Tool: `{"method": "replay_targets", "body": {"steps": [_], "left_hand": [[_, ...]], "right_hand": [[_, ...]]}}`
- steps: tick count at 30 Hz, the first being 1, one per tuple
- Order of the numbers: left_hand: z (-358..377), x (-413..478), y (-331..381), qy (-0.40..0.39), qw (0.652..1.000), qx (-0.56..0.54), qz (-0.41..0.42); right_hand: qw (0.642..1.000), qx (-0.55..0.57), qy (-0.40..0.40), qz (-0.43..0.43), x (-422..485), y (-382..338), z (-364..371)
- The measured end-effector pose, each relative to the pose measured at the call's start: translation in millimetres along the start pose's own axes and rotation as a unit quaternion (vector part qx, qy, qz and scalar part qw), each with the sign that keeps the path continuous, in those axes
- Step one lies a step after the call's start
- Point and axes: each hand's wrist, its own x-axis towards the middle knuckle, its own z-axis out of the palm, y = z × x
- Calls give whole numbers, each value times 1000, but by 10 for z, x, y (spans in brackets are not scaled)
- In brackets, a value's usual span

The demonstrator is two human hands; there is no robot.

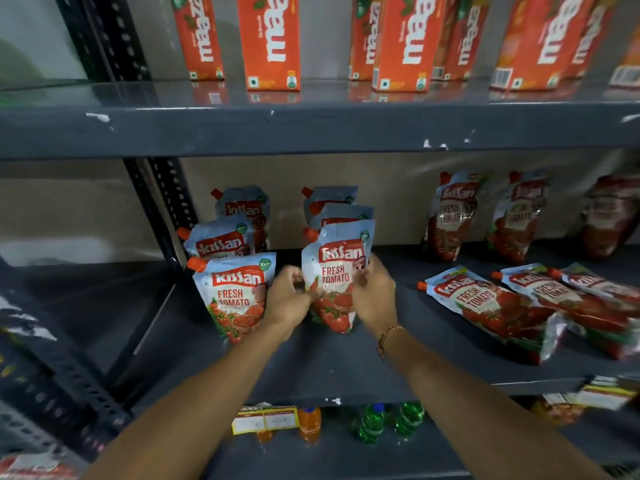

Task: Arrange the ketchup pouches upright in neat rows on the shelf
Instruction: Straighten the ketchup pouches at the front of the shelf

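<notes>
Both hands hold one upright ketchup pouch [335, 271] at the front of the second row on the dark grey shelf [346, 368]. My left hand [289, 301] grips its left edge and my right hand [374, 296] its right edge. Two more pouches [341, 211] stand behind it. To the left, a row of three upright pouches [237, 292] stands by the shelf post. At the right, three pouches [488, 306] lie flat, overlapping. Three others [450, 216] lean against the back wall.
Orange juice cartons [272, 43] stand on the shelf above. Below the shelf edge are orange and green bottles [372, 422] and a yellow price tag [265, 419]. A perforated black post [166, 216] bounds the shelf on the left.
</notes>
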Motion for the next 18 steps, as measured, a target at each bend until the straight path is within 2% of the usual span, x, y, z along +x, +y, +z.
{"method": "replay_targets", "body": {"steps": [2,4,7,10,13,15,16,18], "left_hand": [[-6,23,-52,-9,999,17,-35],[3,-6,-108,-45,990,0,-134],[101,-192,-135,-58,964,-60,-251],[355,-359,-54,-97,948,-91,-290],[752,-456,106,-155,926,-129,-318],[1105,-490,239,-196,913,-148,-327],[1374,-504,336,-216,906,-155,-330],[1652,-496,410,-237,893,-169,-344]], "right_hand": [[999,17,-38,31,-21,70,2],[994,24,-84,66,-4,134,-27],[988,-15,-138,61,104,218,-152],[982,-68,-170,48,206,305,-342],[967,-184,-170,38,366,432,-661],[949,-276,-138,57,489,537,-981],[933,-335,-112,70,578,633,-1232],[882,-445,-116,104,618,710,-1527]]}}
